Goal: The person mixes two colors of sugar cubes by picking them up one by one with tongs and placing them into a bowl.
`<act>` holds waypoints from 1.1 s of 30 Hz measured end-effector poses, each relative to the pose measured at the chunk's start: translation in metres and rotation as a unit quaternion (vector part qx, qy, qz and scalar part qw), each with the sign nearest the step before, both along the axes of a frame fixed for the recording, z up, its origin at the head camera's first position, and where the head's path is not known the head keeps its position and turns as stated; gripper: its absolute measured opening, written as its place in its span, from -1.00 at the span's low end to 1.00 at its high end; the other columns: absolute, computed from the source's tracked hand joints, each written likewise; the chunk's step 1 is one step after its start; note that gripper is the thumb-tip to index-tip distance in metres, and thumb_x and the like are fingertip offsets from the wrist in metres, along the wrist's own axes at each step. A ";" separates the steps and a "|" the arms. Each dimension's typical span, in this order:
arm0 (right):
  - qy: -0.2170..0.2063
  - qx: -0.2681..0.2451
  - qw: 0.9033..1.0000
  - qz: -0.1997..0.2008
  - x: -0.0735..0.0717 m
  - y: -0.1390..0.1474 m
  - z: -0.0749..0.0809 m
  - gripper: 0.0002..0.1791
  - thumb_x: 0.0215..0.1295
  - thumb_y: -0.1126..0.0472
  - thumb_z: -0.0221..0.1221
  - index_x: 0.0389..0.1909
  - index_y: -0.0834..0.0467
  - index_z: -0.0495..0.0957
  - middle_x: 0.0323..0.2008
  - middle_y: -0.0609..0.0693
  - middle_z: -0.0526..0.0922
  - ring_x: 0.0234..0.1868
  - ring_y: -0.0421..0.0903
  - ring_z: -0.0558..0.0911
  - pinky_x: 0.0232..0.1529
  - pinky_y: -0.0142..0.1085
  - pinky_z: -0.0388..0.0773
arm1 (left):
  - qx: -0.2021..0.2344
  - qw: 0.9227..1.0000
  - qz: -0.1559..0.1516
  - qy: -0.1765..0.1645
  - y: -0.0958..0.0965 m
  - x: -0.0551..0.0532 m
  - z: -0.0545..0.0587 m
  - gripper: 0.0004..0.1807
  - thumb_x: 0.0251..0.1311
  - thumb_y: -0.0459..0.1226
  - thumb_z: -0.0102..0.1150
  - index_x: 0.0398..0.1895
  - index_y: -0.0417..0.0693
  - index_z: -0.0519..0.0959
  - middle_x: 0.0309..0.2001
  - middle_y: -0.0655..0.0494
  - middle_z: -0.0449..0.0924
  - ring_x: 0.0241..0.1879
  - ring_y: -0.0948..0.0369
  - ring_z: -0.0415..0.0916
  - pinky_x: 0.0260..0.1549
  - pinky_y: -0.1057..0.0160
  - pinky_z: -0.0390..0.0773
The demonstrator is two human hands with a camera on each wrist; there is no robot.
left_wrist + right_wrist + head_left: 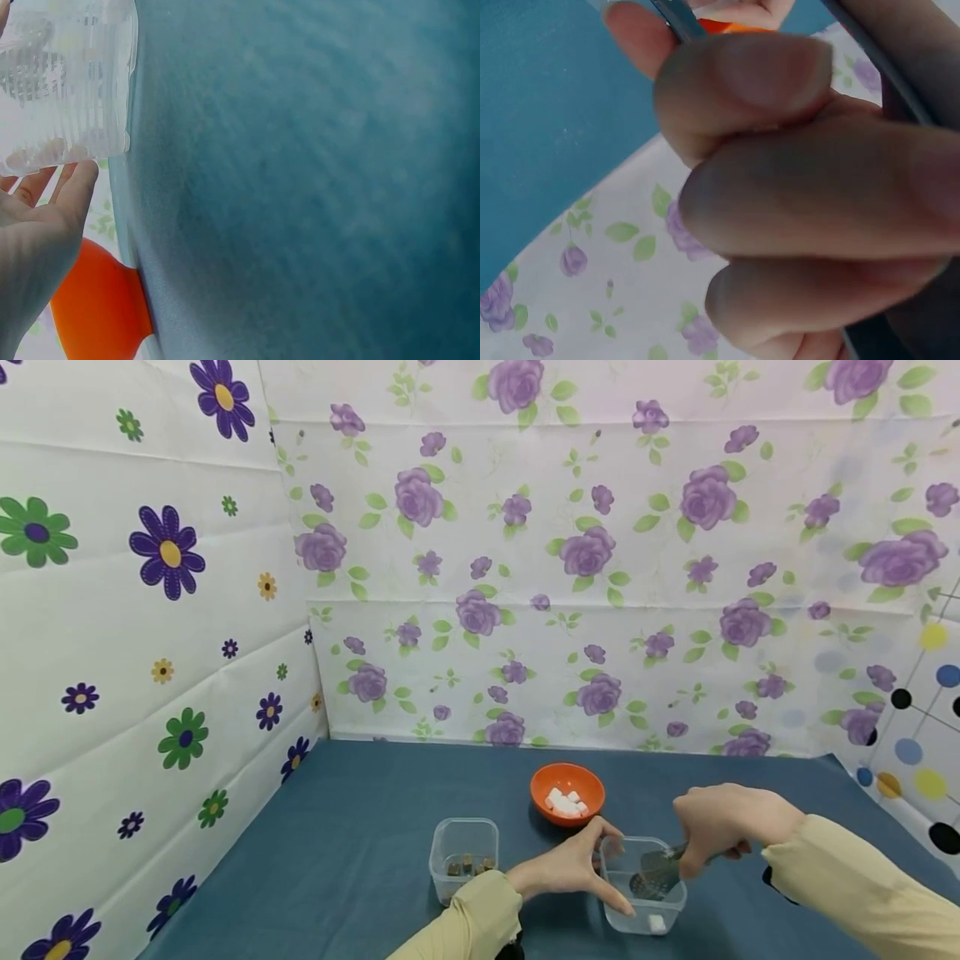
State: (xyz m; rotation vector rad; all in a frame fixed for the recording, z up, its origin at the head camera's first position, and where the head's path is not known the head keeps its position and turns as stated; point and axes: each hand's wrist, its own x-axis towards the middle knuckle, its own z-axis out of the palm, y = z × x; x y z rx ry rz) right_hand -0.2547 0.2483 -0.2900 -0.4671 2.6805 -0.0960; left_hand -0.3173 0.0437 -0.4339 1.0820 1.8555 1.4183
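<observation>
In the head view my left hand (573,864) steadies a clear plastic container (643,920), thumb at its near side and fingers at the far side. The left wrist view shows fingertips against the ribbed container wall (82,112). My right hand (723,822) grips metal tongs (662,870), whose broad end dips inside that container. Close up, the right hand (795,180) has curled fingers, with a tong arm (679,19) showing beside them. One small white cube (657,924) lies in the container's near corner. Whether the tongs pinch anything cannot be made out.
Behind the left hand stands an orange bowl (567,777) with several small white cubes (566,802). Left of that hand, a second clear container (465,831) holds several brown cubes (467,863). Blue cloth (360,852) covers the table, with flowered sheets (525,568) behind and beside it.
</observation>
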 end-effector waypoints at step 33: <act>-0.068 0.090 0.993 -0.018 -0.008 -0.025 -0.007 -0.73 -0.10 0.03 0.36 -0.78 0.08 0.60 -0.80 -0.07 0.52 -0.84 -0.20 0.28 -0.76 -0.33 0.18 | -0.005 1.000 0.003 0.014 0.000 -0.001 0.001 -0.39 0.03 -0.36 0.27 0.11 0.07 0.19 0.04 0.21 0.32 -0.06 0.22 0.32 -0.20 0.31 0.40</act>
